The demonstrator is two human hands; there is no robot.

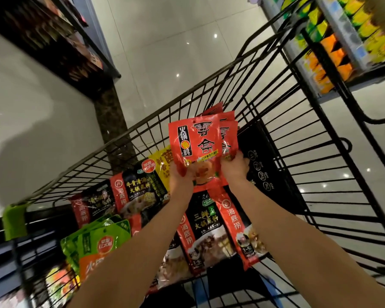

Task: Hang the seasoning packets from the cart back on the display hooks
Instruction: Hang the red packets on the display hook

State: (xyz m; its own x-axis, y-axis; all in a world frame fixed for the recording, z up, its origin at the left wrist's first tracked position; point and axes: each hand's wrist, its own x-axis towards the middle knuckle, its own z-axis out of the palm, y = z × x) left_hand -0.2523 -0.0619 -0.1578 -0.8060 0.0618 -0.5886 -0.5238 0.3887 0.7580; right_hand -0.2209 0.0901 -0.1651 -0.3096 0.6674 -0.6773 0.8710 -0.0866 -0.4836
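You are looking down into a black wire shopping cart (236, 101) with both bare arms stretched out over it. Your left hand (181, 174) and your right hand (235, 166) together hold up a small fanned stack of red seasoning packets (195, 141) above the middle of the cart. The left thumb is curled over the lower left corner of the front packet; the right fingers are curled round the lower right edge of the stack, pinching the packets behind it. The front packet stands upright and faces you, with a small hanging hole near its top edge.

More packets lie flat in the cart beneath your arms: red-and-black hot pot base packets (206, 230) just below the held stack, a yellow packet (162, 162) beside your left hand, and green packets (102, 238) near the cart's left corner, close to the green handle end (15, 221). Store shelves (347, 41) with yellow and orange goods, blurred, stand at upper right.
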